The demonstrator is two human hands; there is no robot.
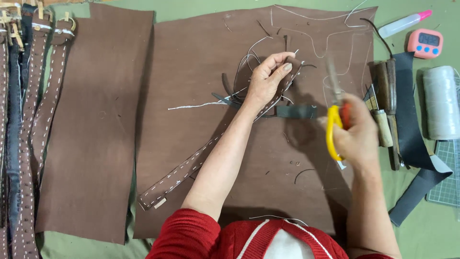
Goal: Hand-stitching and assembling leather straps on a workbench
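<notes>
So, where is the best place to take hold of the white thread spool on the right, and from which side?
Grip the white thread spool around its middle, coming from above. It seems to lie on its side, and its rounded flank is bare, though tools crowd its left.

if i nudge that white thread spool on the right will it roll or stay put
The white thread spool is a cylinder lying on its side, so a sideways push would probably set it rolling. The green cloth under it may slow it. It looks fully wound, so likely fairly heavy for its size.
</notes>
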